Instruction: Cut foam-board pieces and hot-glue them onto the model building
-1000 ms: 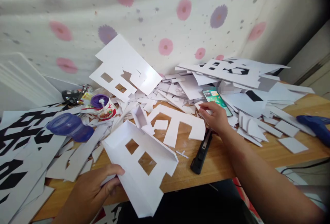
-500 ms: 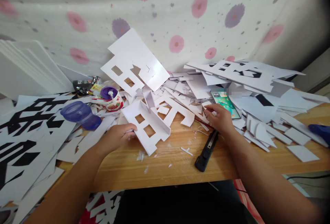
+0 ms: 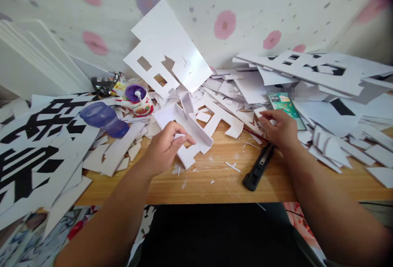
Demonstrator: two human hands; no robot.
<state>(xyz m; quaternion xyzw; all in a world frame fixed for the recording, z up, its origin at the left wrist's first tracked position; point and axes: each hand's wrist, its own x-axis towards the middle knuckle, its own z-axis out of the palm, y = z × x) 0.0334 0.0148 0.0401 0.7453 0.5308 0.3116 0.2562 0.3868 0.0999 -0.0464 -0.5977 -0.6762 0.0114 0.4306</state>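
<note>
Two bare hands are apart over a grained wooden table (image 3: pixel 221 191), on either side of its middle. The nearest piece of work is a white board tray (image 3: pixel 201 134), a smooth flat panel with thin walls standing along its edges and a stepped notch near its front; it rests on the wood behind the left hand (image 3: pixel 166 146), which covers part of it. That hand has its thumb and fingers closed on a small white scrap (image 3: pixel 179 136). The right hand (image 3: pixel 281 130) is bent beside a black cutter knife (image 3: pixel 259 166) and a lit phone (image 3: pixel 288 109); whether its fingertips grip anything, I cannot tell. Just beside the tray lies a flat white cutout (image 3: pixel 222 115) with squared arms, and nearer the front edge a thin stick-like offcut (image 3: pixel 232 166). Farther left, a white tub (image 3: pixel 143 109) printed with food holds a purple cup-shaped piece (image 3: pixel 135 92) with a white nozzle inside it. A translucent violet plastic jar (image 3: pixel 102 118), pinched at the waist, lies tipped over; its contents cannot be made out. Behind these sits a shiny, crinkled black packet (image 3: pixel 104 86), and a stiff white sheet (image 3: pixel 172 41) with rectangular holes leans against flowered cloth (image 3: pixel 245 9).
</note>
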